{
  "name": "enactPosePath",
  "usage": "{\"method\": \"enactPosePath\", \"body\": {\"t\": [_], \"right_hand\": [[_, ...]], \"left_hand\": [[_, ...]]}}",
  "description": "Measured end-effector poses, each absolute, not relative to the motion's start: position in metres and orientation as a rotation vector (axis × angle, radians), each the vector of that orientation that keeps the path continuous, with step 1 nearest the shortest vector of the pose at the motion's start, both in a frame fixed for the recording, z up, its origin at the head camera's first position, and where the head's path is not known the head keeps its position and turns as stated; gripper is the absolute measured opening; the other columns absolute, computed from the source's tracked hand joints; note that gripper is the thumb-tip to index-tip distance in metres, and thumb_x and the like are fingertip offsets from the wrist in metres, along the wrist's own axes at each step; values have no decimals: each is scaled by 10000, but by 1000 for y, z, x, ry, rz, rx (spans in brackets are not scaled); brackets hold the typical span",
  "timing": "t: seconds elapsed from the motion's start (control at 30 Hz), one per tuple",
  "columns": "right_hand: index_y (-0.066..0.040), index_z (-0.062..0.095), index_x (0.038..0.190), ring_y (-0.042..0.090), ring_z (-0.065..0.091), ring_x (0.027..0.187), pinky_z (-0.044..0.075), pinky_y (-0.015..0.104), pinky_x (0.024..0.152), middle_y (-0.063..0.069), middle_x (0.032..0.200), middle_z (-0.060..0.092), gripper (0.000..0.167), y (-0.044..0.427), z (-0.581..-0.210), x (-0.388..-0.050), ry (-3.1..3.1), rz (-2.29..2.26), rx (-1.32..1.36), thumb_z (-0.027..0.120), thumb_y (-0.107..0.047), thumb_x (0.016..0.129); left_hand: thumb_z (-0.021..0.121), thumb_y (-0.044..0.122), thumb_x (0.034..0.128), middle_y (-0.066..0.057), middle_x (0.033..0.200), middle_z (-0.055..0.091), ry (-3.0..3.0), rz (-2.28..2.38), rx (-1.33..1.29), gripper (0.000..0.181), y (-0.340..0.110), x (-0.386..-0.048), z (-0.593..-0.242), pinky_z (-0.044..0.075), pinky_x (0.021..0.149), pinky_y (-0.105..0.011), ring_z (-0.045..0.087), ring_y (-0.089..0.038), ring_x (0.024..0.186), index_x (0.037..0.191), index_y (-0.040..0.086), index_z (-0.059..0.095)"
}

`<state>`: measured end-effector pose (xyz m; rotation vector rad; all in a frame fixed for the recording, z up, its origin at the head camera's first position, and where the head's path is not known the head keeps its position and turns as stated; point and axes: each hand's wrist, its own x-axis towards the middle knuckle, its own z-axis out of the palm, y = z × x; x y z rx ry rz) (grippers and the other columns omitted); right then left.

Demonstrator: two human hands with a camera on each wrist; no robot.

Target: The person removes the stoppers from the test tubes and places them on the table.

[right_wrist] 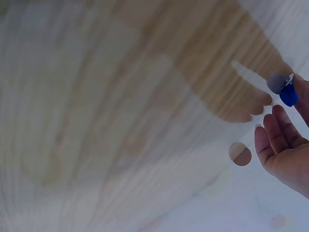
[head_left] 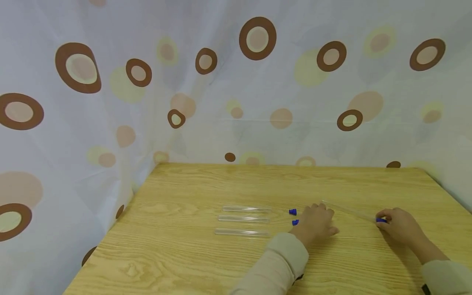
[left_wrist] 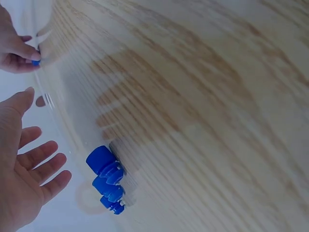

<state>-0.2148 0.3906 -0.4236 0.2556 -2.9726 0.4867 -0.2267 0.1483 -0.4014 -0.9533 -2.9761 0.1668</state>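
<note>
In the head view my right hand [head_left: 400, 227] pinches a blue cap [head_left: 381, 220] at the near end of a slim clear tube [head_left: 348, 210], which slants away toward the left. My left hand [head_left: 315, 223] hovers with spread, relaxed fingers and holds nothing; the tube's far end is close to it. Two blue caps [head_left: 293, 212] [head_left: 295, 222] lie just left of that hand. The left wrist view shows several blue caps [left_wrist: 101, 159] beside the open left hand [left_wrist: 31, 179]. In the right wrist view, the blue cap [right_wrist: 288, 94] is by the right thumb, above the fingers [right_wrist: 277, 133].
Three clear tubes [head_left: 246, 209] [head_left: 243, 219] [head_left: 241, 232] lie side by side, left of the caps, on the wooden table [head_left: 166, 246]. A patterned curtain [head_left: 221, 94] hangs behind the table and along its left and right sides.
</note>
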Motion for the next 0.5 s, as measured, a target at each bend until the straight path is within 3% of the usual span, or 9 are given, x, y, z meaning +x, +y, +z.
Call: {"method": "enactPosePath", "body": {"t": [0.3, 0.5], "right_hand": [[2, 672, 854, 133, 495, 656, 429, 313, 578, 45, 739, 593, 62, 393, -422, -212, -2958, 473, 267, 669, -48, 818], [-31, 677, 831, 50, 462, 633, 426, 278, 573, 7, 735, 594, 69, 397, -425, -209, -2954, 450, 281, 703, -81, 792]], "left_hand": [[437, 589, 902, 156, 1281, 512, -2958, 193, -936, 486, 150, -231, -406, 451, 943, -189, 510, -30, 1158, 1321, 344, 461], [464, 575, 898, 152, 1286, 512, -2980, 151, -935, 476, 150, -232, -410, 452, 943, -187, 514, -30, 1156, 1310, 337, 474]]}}
